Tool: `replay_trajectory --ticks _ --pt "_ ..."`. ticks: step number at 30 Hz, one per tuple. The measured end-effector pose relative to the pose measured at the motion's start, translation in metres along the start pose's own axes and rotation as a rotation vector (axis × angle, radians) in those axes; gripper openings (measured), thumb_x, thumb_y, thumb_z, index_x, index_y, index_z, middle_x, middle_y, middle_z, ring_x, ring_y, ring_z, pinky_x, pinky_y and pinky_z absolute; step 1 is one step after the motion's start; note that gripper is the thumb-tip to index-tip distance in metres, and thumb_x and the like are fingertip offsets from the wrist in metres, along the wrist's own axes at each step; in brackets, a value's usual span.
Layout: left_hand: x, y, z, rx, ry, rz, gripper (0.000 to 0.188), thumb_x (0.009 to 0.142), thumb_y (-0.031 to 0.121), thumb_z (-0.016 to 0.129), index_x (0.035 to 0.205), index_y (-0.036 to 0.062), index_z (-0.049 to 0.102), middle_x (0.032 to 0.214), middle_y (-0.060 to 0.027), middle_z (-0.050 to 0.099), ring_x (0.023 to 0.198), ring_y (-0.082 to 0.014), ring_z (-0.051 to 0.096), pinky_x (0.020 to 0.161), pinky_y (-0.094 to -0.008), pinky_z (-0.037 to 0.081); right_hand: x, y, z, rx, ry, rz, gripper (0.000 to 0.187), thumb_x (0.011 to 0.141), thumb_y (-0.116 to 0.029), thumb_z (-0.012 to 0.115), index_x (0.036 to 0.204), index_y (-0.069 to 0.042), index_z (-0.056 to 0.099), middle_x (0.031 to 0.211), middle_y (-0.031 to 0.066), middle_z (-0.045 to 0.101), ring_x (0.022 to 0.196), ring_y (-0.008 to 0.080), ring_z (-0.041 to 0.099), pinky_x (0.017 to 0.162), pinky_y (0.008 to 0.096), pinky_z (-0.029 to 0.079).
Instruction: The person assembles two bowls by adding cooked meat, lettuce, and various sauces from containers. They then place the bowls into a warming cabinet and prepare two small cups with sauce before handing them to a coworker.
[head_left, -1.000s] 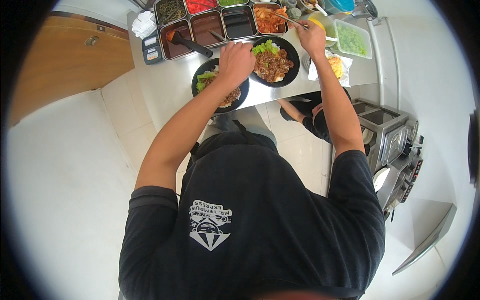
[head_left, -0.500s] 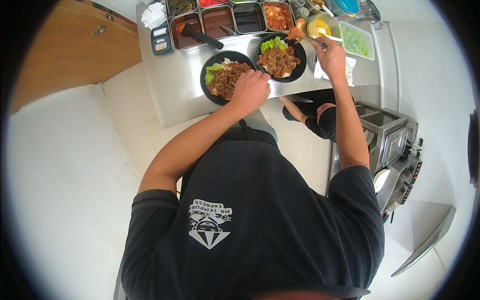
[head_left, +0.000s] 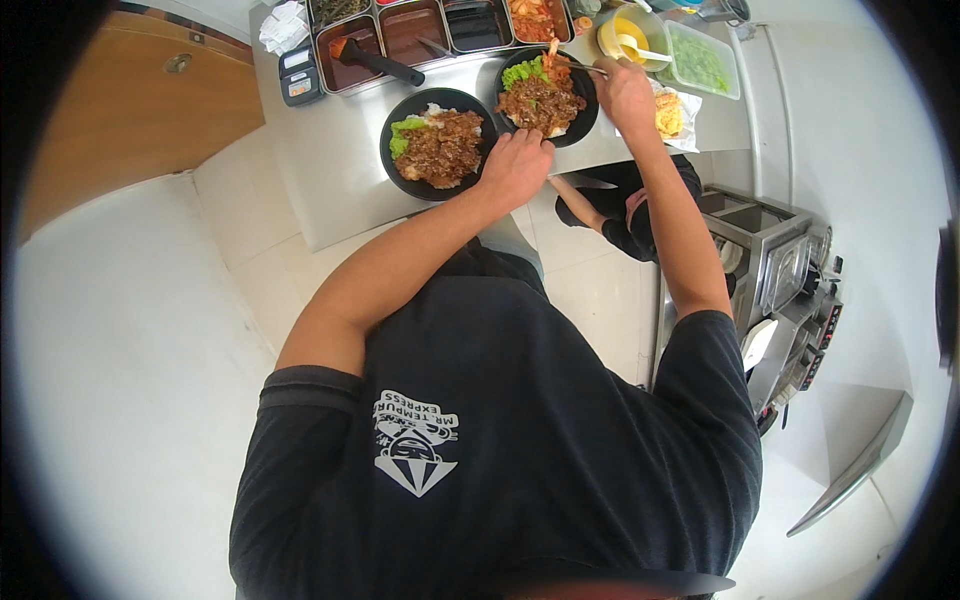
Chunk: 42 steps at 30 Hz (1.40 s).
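Two black bowls hold rice, browned saucy meat and green lettuce: the left bowl [head_left: 388,165] and the right bowl [head_left: 590,118]. My right hand [head_left: 626,96] is closed on thin metal tongs [head_left: 580,66], which reach over the right bowl from its right side. At their tips a clump of orange-red kimchi [head_left: 554,64] rests against the lettuce and meat. My left hand [head_left: 518,165] has its fingers curled at the near rim of the right bowl; its thumb is hidden.
Metal pans of sauces, one with a black-handled ladle [head_left: 390,68], and a kimchi pan [head_left: 540,22] line the back. At right stand a yellow-sauce tub [head_left: 612,42], a tub of chopped greens [head_left: 697,62] and yellow food [head_left: 668,115] on paper. A person [head_left: 628,222] is beyond the counter edge.
My right hand has brought the kimchi left and down from beside the yellow-sauce tub onto the right bowl. My left hand has shifted from the left bowl to the right bowl's near rim.
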<state>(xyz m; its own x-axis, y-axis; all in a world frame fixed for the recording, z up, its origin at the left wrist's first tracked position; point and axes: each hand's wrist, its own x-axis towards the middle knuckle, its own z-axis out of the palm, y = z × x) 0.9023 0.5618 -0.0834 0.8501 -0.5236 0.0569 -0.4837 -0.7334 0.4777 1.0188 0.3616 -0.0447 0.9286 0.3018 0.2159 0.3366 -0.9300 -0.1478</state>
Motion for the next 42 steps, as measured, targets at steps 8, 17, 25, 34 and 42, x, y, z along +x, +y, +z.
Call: replay_trajectory --ticks 8,17,25,34,42 --pt "-0.006 -0.002 -0.003 -0.011 0.036 0.002 0.017 0.083 0.009 0.055 0.091 -0.0004 0.066 0.095 -0.0156 0.064 0.093 -0.0304 0.063 0.081 -0.0428 0.050 0.009 0.004 -0.013 -0.053 0.025 -0.029 0.020 0.083 -0.019 0.069 0.095 -0.003 0.070 0.088 0.0207 0.067 0.086 0.0386 0.064 0.079 0.0449 0.051" --pt "-0.009 -0.004 -0.003 -0.049 0.037 -0.025 0.017 0.082 0.011 0.057 0.091 -0.0002 0.065 0.094 -0.0158 0.063 0.094 -0.0313 0.062 0.082 -0.0442 0.049 0.011 0.005 -0.004 -0.088 -0.086 -0.016 0.016 0.083 -0.019 0.069 0.090 -0.005 0.071 0.083 0.0202 0.065 0.085 0.0376 0.063 0.079 0.0442 0.051" --pt "-0.007 -0.003 -0.004 -0.076 0.012 -0.032 0.016 0.083 0.013 0.061 0.092 0.0006 0.065 0.095 -0.0150 0.062 0.095 -0.0312 0.062 0.082 -0.0439 0.049 0.008 0.003 -0.007 -0.028 -0.036 0.017 0.021 0.083 -0.022 0.070 0.091 -0.003 0.071 0.087 0.0217 0.066 0.084 0.0379 0.064 0.078 0.0446 0.052" --pt "-0.025 0.005 -0.036 -0.180 0.020 -0.092 0.020 0.084 0.015 0.065 0.099 0.0021 0.067 0.094 -0.0131 0.062 0.092 -0.0303 0.062 0.080 -0.0418 0.051 0.083 0.027 0.065 -0.247 -0.155 -0.005 0.031 0.085 -0.031 0.067 0.090 0.000 0.067 0.070 0.0209 0.065 0.071 0.0398 0.066 0.067 0.0474 0.054" --pt "-0.060 -0.014 -0.059 -0.267 0.114 -0.218 0.021 0.085 0.015 0.065 0.102 0.0034 0.066 0.095 -0.0119 0.062 0.093 -0.0300 0.061 0.082 -0.0406 0.050 0.102 -0.003 0.095 -0.110 0.003 0.006 0.027 0.088 -0.025 0.061 0.088 0.001 0.067 0.087 0.0247 0.068 0.083 0.0378 0.068 0.075 0.0460 0.055"
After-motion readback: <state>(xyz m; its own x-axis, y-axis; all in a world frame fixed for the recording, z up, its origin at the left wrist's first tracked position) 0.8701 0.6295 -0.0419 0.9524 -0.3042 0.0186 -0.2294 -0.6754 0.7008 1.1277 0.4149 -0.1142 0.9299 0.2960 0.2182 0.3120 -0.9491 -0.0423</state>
